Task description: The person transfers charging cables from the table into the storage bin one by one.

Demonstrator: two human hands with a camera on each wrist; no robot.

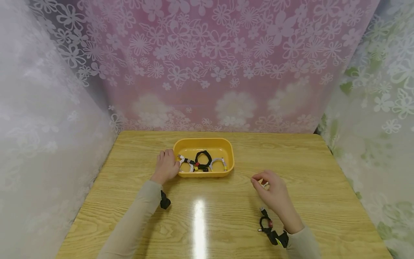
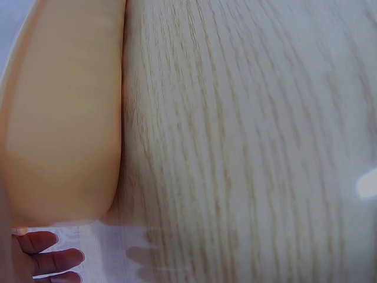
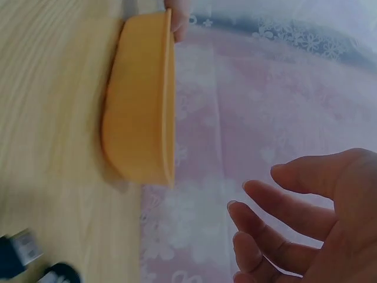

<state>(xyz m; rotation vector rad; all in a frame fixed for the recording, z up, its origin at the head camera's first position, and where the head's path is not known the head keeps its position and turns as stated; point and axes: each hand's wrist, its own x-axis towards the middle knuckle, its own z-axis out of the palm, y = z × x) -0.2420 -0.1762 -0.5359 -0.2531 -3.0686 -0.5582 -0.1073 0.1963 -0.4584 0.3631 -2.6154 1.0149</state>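
A yellow plastic bin [image 1: 203, 175] stands on the table with several coiled cables inside. Among them are a black coil [image 1: 203, 166] in the middle and a white coil [image 1: 224, 165] at the right. My left hand [image 1: 165, 167] holds the bin's left side, its fingers [image 2: 59, 259] pointing down outside the wall; the thumb's contact is mostly hidden. To the right of the bin my right hand [image 1: 271, 190] is above the table with bent, loosely parted fingers and nothing visible between them. A small white cable [image 1: 265, 185] shows past its fingers, mostly hidden.
A coiled black USB cable [image 1: 264, 222] lies on the wooden table [image 1: 226, 212] below my right hand, partly hidden by the wrist camera [image 1: 280, 239]. Floral curtains [image 1: 207, 72] hang behind and on both sides of the table.
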